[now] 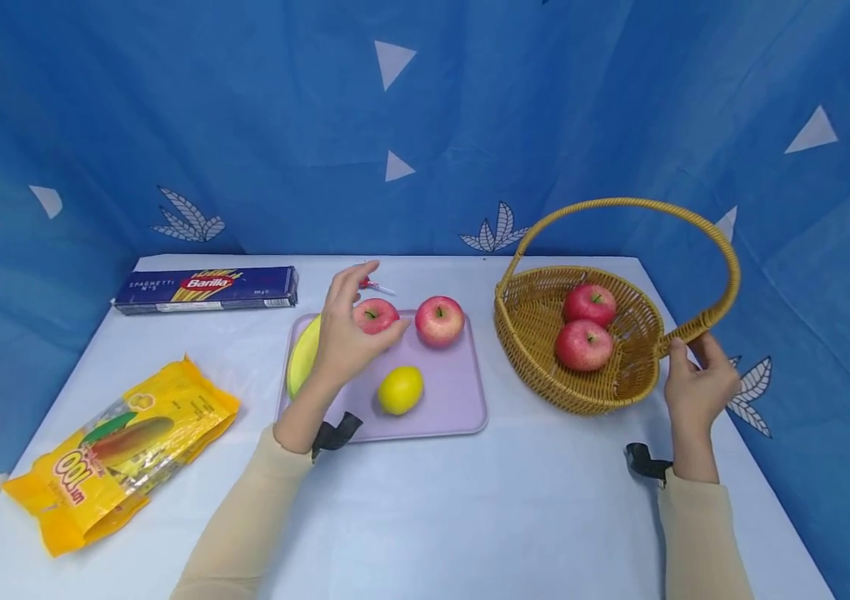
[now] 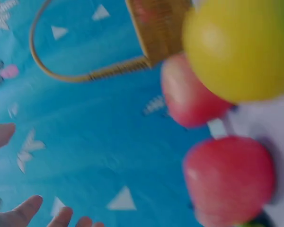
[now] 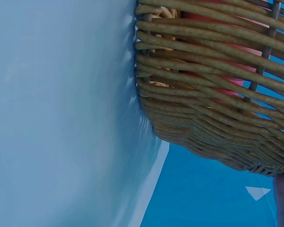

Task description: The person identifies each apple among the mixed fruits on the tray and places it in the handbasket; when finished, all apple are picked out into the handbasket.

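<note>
- Left hand [image 1: 346,333]: fingers parted, holds nothing, tray's [image 1: 451,400] 11 o'clock, near tray apple [image 1: 375,313]
- Right hand [image 1: 701,385]: grips basket [image 1: 533,318] handle [image 1: 623,202] base, 3 o'clock
- Two apples [image 1: 584,347] inside

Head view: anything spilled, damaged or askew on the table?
No spill or damage shows. Two minor oddities: the yellow mango bag lies slantwise, while the spaghetti box sits nearly square with the table; and a small red-and-white item, too small to identify, lies loose behind the purple tray.

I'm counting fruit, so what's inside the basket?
Two red apples, one behind the other, show inside the basket. They cover the spot beneath them, so I can't see what's there.
</note>
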`<state>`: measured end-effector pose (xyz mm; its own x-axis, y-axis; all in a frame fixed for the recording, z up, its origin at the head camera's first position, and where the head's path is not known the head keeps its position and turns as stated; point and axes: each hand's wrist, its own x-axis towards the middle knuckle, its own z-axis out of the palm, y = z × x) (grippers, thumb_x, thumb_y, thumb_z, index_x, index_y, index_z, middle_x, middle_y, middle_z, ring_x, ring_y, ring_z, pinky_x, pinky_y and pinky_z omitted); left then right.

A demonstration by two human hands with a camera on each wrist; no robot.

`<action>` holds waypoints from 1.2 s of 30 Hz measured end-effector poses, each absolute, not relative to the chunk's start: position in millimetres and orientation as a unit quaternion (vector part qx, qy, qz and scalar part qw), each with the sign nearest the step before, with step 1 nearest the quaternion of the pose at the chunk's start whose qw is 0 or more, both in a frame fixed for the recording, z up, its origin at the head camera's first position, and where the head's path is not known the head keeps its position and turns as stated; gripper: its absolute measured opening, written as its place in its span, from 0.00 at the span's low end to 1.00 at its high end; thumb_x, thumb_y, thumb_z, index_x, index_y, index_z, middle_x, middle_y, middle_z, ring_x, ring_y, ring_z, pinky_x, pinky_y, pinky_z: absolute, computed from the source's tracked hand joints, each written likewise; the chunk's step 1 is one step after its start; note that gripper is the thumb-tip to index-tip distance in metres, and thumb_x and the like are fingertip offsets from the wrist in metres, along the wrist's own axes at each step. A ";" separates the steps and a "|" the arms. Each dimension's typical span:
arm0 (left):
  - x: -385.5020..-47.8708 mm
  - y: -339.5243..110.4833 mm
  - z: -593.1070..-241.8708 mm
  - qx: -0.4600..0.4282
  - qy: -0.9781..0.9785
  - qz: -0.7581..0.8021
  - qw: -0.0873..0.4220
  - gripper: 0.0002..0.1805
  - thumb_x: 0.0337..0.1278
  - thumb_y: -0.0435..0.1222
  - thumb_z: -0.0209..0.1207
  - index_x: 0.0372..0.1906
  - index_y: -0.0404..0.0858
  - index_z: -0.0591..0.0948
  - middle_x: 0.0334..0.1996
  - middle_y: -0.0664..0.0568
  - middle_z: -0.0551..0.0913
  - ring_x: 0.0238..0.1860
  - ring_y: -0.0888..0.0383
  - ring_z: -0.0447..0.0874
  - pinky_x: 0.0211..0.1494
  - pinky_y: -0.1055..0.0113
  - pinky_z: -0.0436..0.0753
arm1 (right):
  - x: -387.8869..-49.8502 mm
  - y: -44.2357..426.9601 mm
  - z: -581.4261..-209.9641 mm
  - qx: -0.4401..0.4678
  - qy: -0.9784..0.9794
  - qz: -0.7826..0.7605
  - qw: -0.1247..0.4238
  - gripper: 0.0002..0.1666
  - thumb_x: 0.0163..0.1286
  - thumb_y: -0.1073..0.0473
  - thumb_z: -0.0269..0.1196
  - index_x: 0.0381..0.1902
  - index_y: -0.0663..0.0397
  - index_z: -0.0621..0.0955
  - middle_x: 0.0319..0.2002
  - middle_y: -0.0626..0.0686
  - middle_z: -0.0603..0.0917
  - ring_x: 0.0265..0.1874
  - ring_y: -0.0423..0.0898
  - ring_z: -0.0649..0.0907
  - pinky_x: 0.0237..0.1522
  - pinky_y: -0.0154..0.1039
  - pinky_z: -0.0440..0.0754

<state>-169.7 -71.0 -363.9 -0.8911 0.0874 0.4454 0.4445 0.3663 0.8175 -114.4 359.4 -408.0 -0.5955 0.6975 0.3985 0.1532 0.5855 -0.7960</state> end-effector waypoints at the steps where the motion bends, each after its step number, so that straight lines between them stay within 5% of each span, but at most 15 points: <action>1: -172.8 -75.3 -367.6 -0.158 -0.808 -0.541 0.170 0.42 0.45 0.38 0.73 0.69 0.43 0.69 0.66 0.47 0.68 0.65 0.52 0.66 0.66 0.47 0.71 | -114.4 359.5 -408.5 -0.260 -0.812 0.371 0.368 0.21 0.72 0.47 0.58 0.58 0.46 0.82 0.55 0.51 0.85 0.55 0.38 0.82 0.56 0.37 0.80; 22: -201.3 -99.1 -413.1 -0.020 -0.830 -0.547 0.104 0.45 0.50 0.45 0.70 0.73 0.41 0.63 0.70 0.43 0.64 0.68 0.45 0.61 0.67 0.48 0.68 | -113.8 358.3 -408.6 -0.265 -0.812 0.372 0.363 0.20 0.72 0.46 0.57 0.58 0.40 0.82 0.56 0.50 0.84 0.56 0.38 0.82 0.57 0.35 0.80; 36: -205.5 -97.2 -424.1 -0.032 -0.870 -0.491 0.040 0.46 0.49 0.45 0.70 0.73 0.39 0.64 0.69 0.41 0.65 0.69 0.43 0.63 0.73 0.46 0.63 | -114.8 359.6 -409.0 -0.270 -0.816 0.365 0.359 0.19 0.72 0.46 0.57 0.59 0.36 0.81 0.56 0.49 0.84 0.57 0.38 0.81 0.55 0.32 0.80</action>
<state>-205.5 -97.2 -424.1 -0.9947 0.0175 0.1010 0.0955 0.5166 0.8509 -114.8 359.6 -409.0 -0.5970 0.7022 0.3880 0.1783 0.5877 -0.7892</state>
